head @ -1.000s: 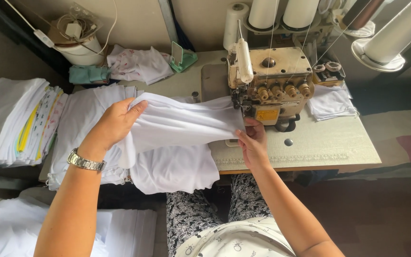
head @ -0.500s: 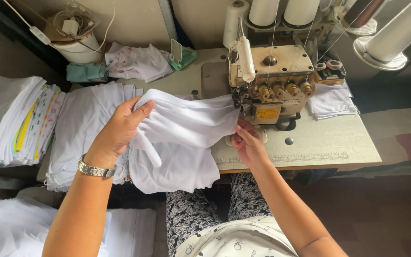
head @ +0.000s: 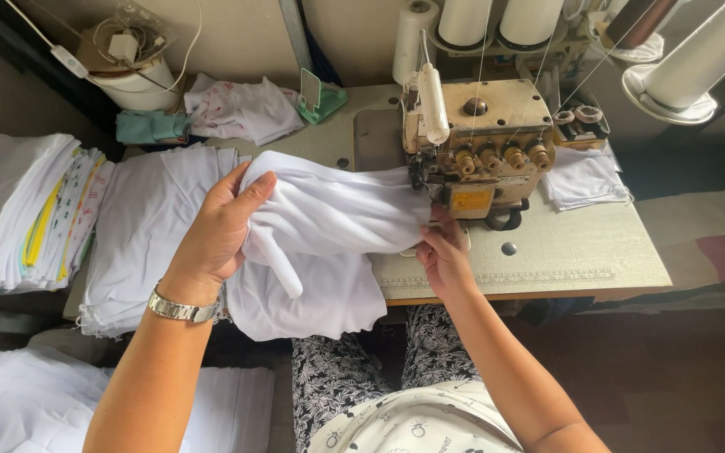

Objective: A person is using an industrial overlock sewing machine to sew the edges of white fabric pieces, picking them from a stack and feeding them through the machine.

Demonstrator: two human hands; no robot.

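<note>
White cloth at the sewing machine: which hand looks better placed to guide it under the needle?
Probably the right hand: it rests on the cloth beside the machine. The left hand grips the bunched far end.

Over on the left, a stack of folded white cloth [head: 18, 210] sits piled high. Back of the tabletop [head: 564, 252], a teal bundle [head: 151, 127] lies beside a crumpled printed rag [head: 241, 109]. Thread cones [head: 497, 21] stand behind, folded white pieces [head: 585, 178] at right.
</note>
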